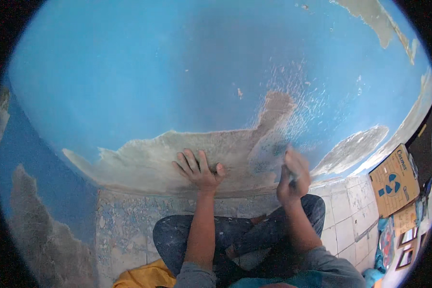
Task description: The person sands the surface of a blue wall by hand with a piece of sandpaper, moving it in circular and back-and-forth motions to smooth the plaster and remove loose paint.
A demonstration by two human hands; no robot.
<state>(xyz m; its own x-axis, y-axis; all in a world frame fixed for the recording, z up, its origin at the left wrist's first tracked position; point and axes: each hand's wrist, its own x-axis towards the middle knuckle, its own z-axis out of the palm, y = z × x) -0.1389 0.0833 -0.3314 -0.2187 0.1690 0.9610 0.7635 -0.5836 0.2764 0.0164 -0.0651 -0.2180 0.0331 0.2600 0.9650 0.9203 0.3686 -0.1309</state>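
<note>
My left hand [202,173] rests against the grey bare patch [149,146] low on the blue wall [115,77], its fingers spread and holding nothing. To its right, my right hand [294,177] is closed and somewhat smeared by motion, close to the wall where the blue paint gives way to grey. Whatever it grips, if anything, cannot be made out. White scratch marks [297,113] cover the paint above that hand. A narrow grey strip [276,108] of bared wall runs up from the larger patch.
Paint flakes [129,213] litter the tiled floor at the left. My crossed legs [221,237] are close to the wall's foot. Yellow cloth [146,276] lies at lower left. A cardboard box [395,182] and various items stand at the right. Another bare patch [31,225] marks the left side wall.
</note>
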